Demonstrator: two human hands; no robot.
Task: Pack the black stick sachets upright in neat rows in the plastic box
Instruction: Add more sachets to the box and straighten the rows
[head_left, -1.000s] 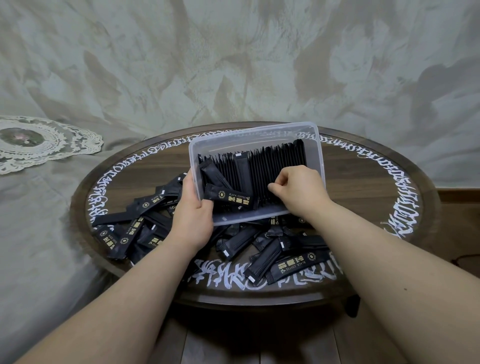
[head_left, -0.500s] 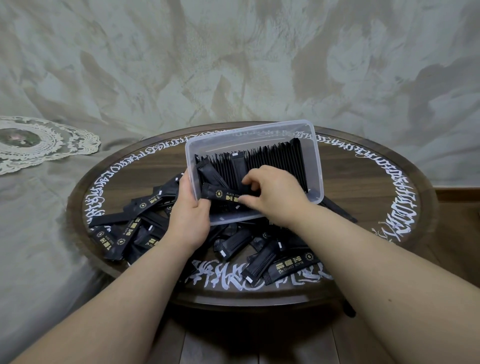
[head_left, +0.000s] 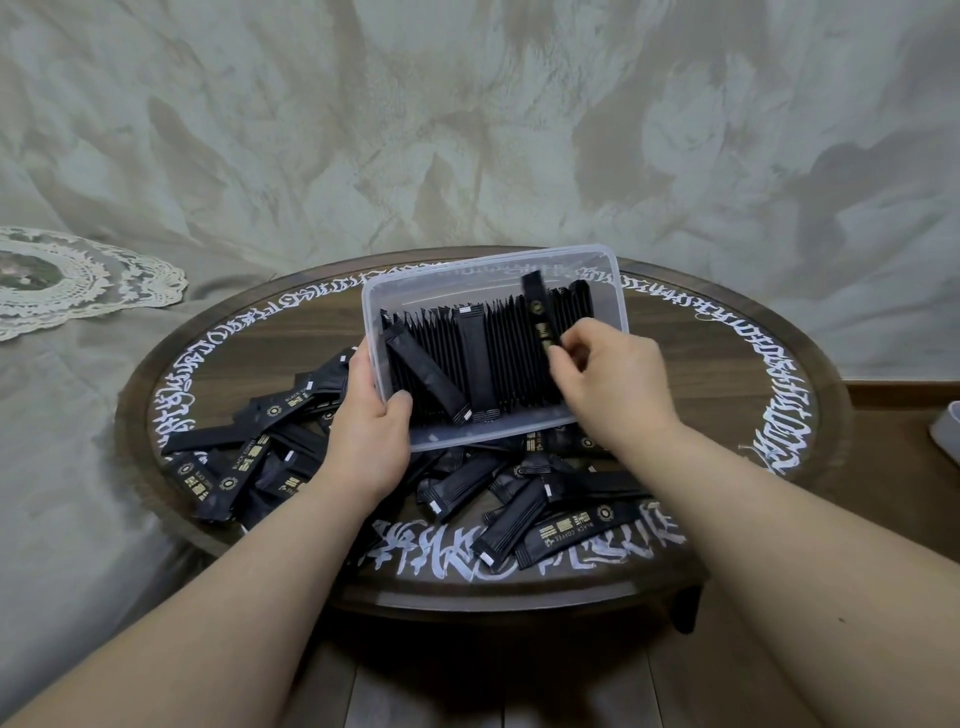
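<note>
1. While the left hand (head_left: 366, 441) grips the near-left corner of the plastic box (head_left: 613, 291), thumb hooked over the rim and fingers along the outside wall, the box is held tilted with its open side toward the camera.
2. Right hand (head_left: 610, 376) is closed in a pinch on one sachet (head_left: 537, 312), thumb and fingertips on its lower end. That sachet stands higher than its neighbours, near the right end of the row, its gold-printed face showing.
3. Packed row (head_left: 498, 358): black sachets stand on edge, side by side, across most of the box's width. Two do not conform: a leaning sachet (head_left: 428, 376) lies diagonally across the left end of the row, and a flat-faced sachet (head_left: 478, 364) beside it is turned broadside to the camera.
4. A strip of bare box floor shows in front of the row, along the near wall.
5. Loose sachets (head_left: 524, 514) lie scattered flat and overlapping on the table (head_left: 727, 364), under and in front of the box. A second heap (head_left: 249, 452) lies to the left of the left wrist.
6. Table: round, dark wood, with a ring of white lettering near its edge.
7. Surroundings: pale patterned cloth behind and to the left, with a lace doily (head_left: 78, 275) on it at far left; wooden floor below the table.
</note>
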